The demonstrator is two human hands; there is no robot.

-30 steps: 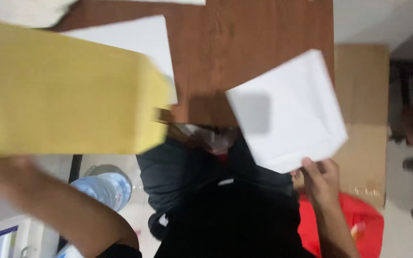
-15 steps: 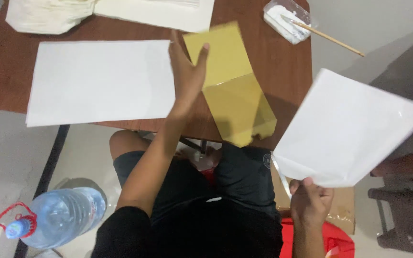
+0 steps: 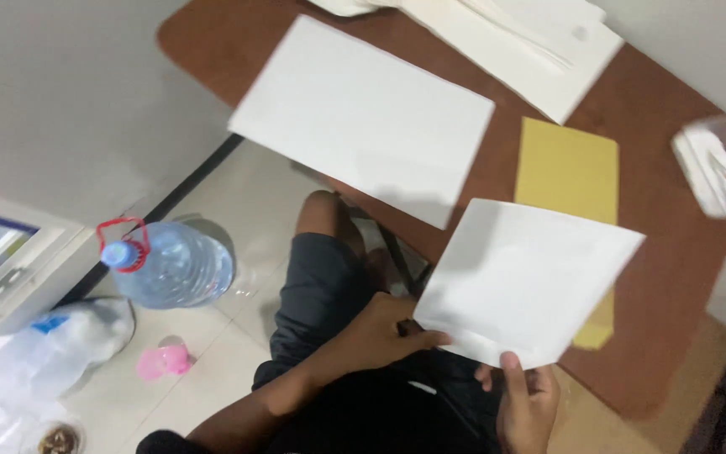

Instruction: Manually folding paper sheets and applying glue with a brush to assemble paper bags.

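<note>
Both hands hold one white square sheet [image 3: 524, 279] over the near edge of the brown table [image 3: 674, 277]. My left hand [image 3: 384, 335] pinches the sheet's lower left corner. My right hand [image 3: 527, 403] grips its bottom edge, thumb on top. A yellow sheet [image 3: 569, 172] lies flat on the table, partly covered by the held sheet. A larger white sheet [image 3: 363, 118] lies to the left on the table.
A stack of white paper [image 3: 539, 42] sits at the table's far edge, a clear small container with a stick [image 3: 720, 168] at the right. On the floor stand a large water bottle [image 3: 170, 262], a pink object [image 3: 164, 360] and a plastic bag [image 3: 52, 349].
My left hand has left the yellow sheet on the table and joined the right hand on the white sheet, which has come down over the table edge. The view has tilted.
</note>
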